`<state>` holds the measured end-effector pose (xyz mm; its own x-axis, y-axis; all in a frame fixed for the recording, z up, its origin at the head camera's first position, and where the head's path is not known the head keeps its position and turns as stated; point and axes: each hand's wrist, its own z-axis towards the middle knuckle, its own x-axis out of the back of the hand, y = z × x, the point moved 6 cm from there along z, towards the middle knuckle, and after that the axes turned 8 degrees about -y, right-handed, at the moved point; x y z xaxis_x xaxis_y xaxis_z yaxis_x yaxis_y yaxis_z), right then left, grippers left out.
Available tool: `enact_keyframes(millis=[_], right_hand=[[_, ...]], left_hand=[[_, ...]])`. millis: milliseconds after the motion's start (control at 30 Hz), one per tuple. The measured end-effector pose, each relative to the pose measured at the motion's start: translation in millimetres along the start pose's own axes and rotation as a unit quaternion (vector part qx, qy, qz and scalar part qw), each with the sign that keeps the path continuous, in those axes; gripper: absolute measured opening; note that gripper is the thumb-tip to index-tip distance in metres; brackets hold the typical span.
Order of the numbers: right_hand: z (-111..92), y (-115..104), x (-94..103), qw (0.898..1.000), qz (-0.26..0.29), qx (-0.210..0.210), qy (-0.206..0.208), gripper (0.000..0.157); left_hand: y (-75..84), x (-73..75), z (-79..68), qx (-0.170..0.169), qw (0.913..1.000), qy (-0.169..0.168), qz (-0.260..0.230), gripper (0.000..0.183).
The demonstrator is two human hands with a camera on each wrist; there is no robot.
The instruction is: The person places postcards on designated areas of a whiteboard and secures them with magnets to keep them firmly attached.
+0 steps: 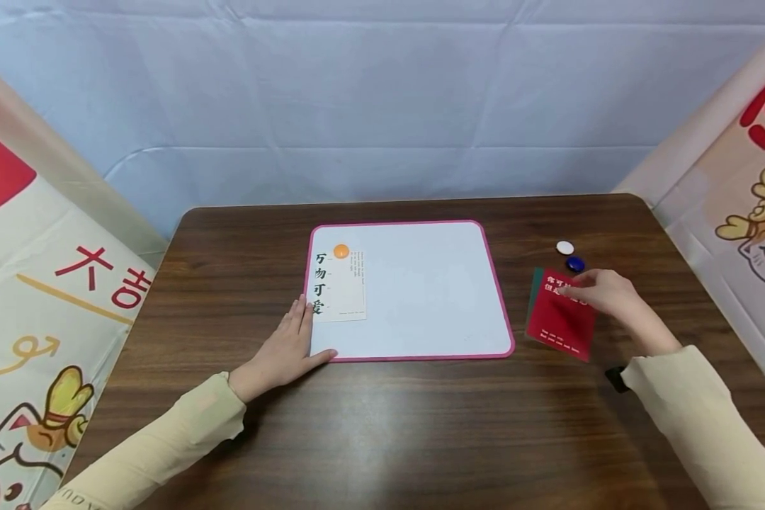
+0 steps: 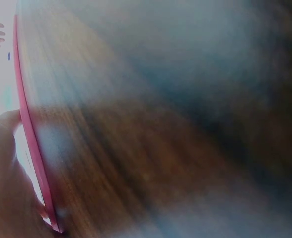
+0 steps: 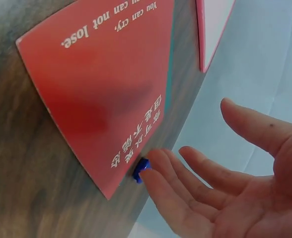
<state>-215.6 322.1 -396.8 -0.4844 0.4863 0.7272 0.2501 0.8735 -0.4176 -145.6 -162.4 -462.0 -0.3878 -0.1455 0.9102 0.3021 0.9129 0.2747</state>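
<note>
A whiteboard with a pink frame lies on the table, and my left hand rests at its lower left corner, thumb along the bottom edge. On the board's left side lies a white card with black characters, an orange round magnet at its top. My right hand hovers over the upper right of a red card, fingers loosely bent and holding nothing. Under the red card a green card shows along one side. Just beyond the fingers sits a blue magnet, with a white magnet behind it.
The dark wooden table extends in front of the board. A pale blue cloth hangs behind the table's far edge. Printed cloths with cartoon figures hang at left and right.
</note>
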Motion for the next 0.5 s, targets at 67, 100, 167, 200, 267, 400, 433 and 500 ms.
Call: enact_keyframes(millis=[67, 100, 167, 200, 267, 400, 433, 500], right_hand=[[-1, 4, -0.6, 1.0, 0.014, -0.004, -0.003, 0.07], [-2, 6, -0.8, 1.0, 0.02, -0.007, -0.004, 0.071], [-2, 10, -1.0, 0.999, 0.03, -0.01, -0.004, 0.072], [-2, 12, -1.1, 0.999, 0.034, -0.011, -0.003, 0.073], [-3, 15, -1.0, 0.999, 0.036, -0.014, -0.002, 0.073], [-3, 21, 0.4, 1.0, 0.019, -0.023, 0.003, 0.071], [-3, 22, 0.7, 1.0, 0.012, -0.025, 0.003, 0.07], [-2, 24, 1.1, 1.0, 0.002, -0.028, 0.004, 0.069]], left_hand=[[0.5, 0.4, -0.5, 0.0, 1.0, 0.001, -0.001, 0.101], [0.8, 0.7, -0.7, 0.001, 1.0, 0.001, -0.002, 0.101], [1.1, 1.2, -1.2, 0.002, 1.0, 0.001, -0.001, 0.101], [1.4, 1.5, -1.5, 0.002, 1.0, 0.001, -0.001, 0.101], [1.6, 1.9, -2.0, 0.004, 1.0, 0.0, 0.0, 0.101], [3.3, 3.2, -3.0, 0.003, 1.0, 0.0, 0.0, 0.101], [3.5, 3.3, -3.2, 0.003, 1.0, 0.001, 0.0, 0.101], [4.1, 3.7, -3.8, 0.003, 1.0, 0.002, 0.0, 0.101]])
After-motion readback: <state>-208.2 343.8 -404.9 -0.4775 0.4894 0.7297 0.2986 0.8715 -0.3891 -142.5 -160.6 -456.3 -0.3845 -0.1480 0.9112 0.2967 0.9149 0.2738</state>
